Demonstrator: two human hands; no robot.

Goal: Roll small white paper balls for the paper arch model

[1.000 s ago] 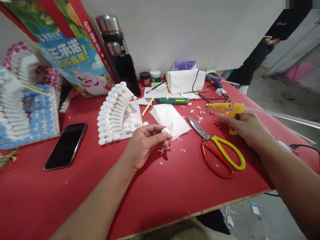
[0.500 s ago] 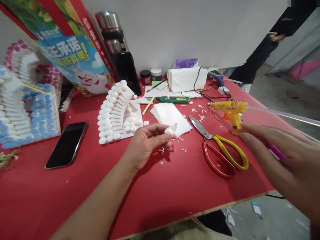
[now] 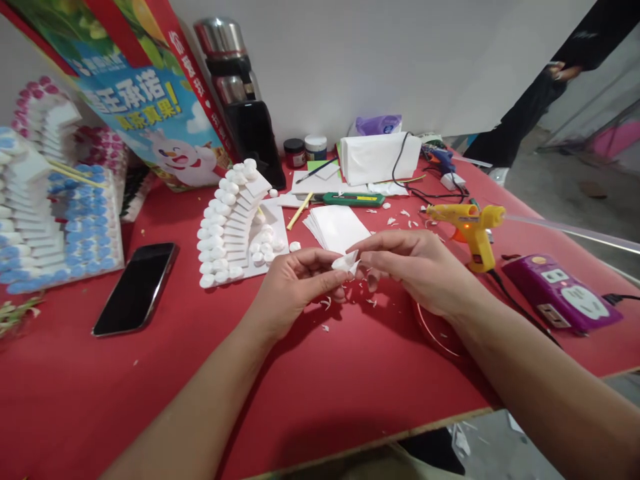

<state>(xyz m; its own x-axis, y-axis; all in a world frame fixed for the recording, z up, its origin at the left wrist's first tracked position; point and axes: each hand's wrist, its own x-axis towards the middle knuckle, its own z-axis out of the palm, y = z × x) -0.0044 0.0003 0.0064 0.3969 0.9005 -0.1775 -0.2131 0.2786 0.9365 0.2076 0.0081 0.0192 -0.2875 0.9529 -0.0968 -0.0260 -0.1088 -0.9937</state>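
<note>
My left hand [image 3: 305, 277] pinches a small folded piece of white paper [image 3: 346, 263] between thumb and fingers, above the red table. From the other side my right hand [image 3: 415, 267] closes its fingertips on the right edge of that piece. Under my right hand lies a pair of scissors; only part of its red handle [image 3: 435, 337] shows. Behind the hands is a stack of white paper sheets [image 3: 337, 227]. Left of it stands a white stepped model [image 3: 233, 230] edged with round white pieces. A yellow glue gun [image 3: 470, 227] rests upright at the right.
A purple power socket [image 3: 563, 293] sits at the right edge. On the left are a phone [image 3: 135, 288] and a blue-and-white model [image 3: 85, 227]. A green utility knife [image 3: 353, 199], paint jars [image 3: 315, 148], a thermos [image 3: 225, 60] and paper scraps are farther back. Another person [image 3: 540, 93] stands beyond the table.
My right hand has moved left from beside the glue gun to the paper piece and taken hold of its edge. It now covers most of the scissors. My left hand stays nearly still.
</note>
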